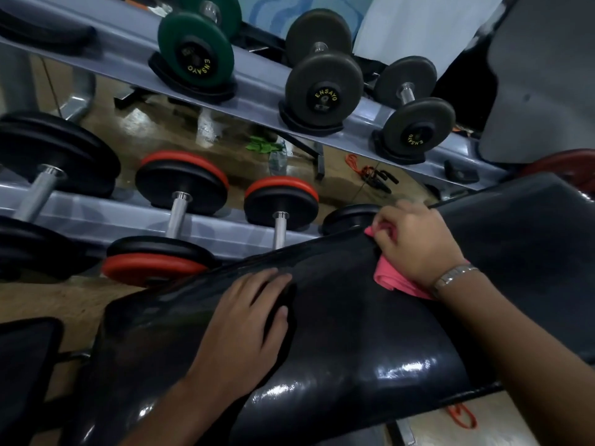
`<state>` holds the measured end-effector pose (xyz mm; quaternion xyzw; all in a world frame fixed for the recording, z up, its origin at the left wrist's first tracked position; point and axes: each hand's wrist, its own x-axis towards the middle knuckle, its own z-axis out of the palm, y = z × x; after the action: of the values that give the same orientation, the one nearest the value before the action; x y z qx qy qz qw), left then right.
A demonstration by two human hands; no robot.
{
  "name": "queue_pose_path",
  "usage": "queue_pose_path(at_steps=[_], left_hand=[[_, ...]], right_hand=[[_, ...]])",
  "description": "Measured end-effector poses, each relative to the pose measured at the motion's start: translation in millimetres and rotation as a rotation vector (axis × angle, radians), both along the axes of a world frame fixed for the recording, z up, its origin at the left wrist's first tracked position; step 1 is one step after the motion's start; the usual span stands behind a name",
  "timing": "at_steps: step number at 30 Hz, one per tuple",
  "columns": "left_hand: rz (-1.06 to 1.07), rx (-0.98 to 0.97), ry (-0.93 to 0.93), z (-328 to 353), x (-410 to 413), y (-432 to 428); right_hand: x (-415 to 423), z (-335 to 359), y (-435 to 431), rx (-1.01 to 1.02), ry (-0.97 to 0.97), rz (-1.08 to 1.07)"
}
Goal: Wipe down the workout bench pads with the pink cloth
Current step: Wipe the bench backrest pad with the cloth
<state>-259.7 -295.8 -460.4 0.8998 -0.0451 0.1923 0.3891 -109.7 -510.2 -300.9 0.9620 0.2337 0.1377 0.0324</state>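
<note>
Pink cloth (391, 280): bunched beneath the right hand (415, 243), whose grip is curled closed around it, pressing it on the far edge of the black bench pad (354, 349). Metal bracelet (454, 276) on that wrist. Left hand (244, 320): grip wide, fingers flat on the same pad, near the cloth but apart. Dumbbell rack (257, 72): just behind the pad, two tiers, loaded.

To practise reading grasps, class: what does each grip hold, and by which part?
The right grip holds the pink cloth around its bunched middle, against the bench pad. The left grip lies flat on the pad, holding nothing.
</note>
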Motion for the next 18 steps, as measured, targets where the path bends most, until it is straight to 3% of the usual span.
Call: queue_pose_path(at_steps=[2,6,12,15,18], left_hand=[[-0.008,0.003,0.013,-2,5,-5],[-0.002,0.033,0.028,-8,6,-8],[0.010,0.031,0.017,-11,7,-9],[0.010,0.032,-0.001,-11,7,-9],[0.016,0.034,-0.011,-11,7,-9]], right_hand=[[-1,-6,1,-0.002,-0.028,0.004],[-10,-3,1,0.010,0.124,0.164],[1,-10,9,-0.019,-0.030,0.023],[-8,-12,14,-0.004,0.099,0.159],[-5,-6,21,0.001,0.124,0.092]])
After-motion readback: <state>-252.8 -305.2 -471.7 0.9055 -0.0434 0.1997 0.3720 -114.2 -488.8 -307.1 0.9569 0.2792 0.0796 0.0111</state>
